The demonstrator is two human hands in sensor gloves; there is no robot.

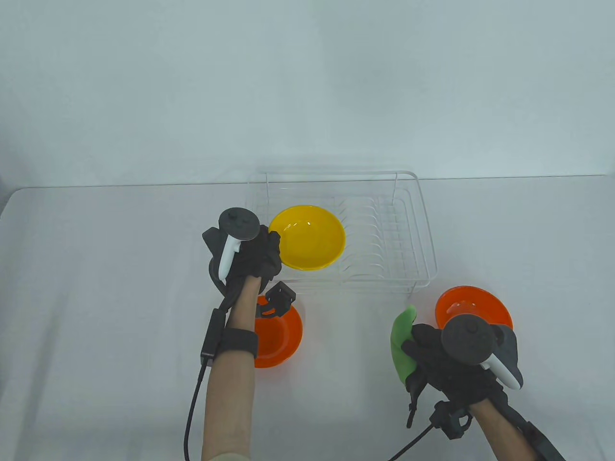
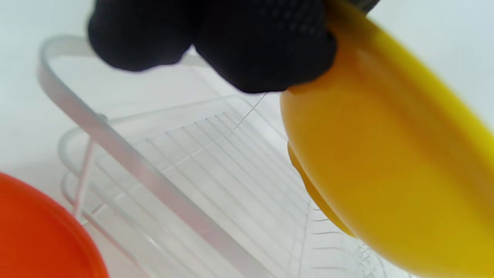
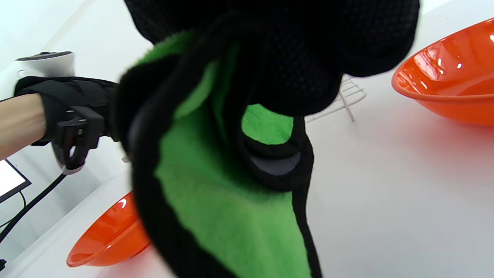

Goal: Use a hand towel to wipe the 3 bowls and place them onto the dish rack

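Over the left part of the rack (image 1: 423, 225), yellow bowl (image 1: 310, 237) held tilted by the left hand (image 1: 254, 254), fingers (image 2: 266, 50) curled on its near rim; whether the bowl already rests on the wires, cannot tell. At the table's near right, green towel (image 1: 401, 343) bunched in the right hand (image 1: 447, 357), fingers (image 3: 289, 58) clamped round the cloth. Two orange bowls on the table: one (image 1: 276, 336) under the left forearm, one (image 1: 473, 307) just beyond the right hand. Probably light, stiff, glossy plastic, so slippery; best taken at the rim, thumb inside. Towel soft, easy to crumple.
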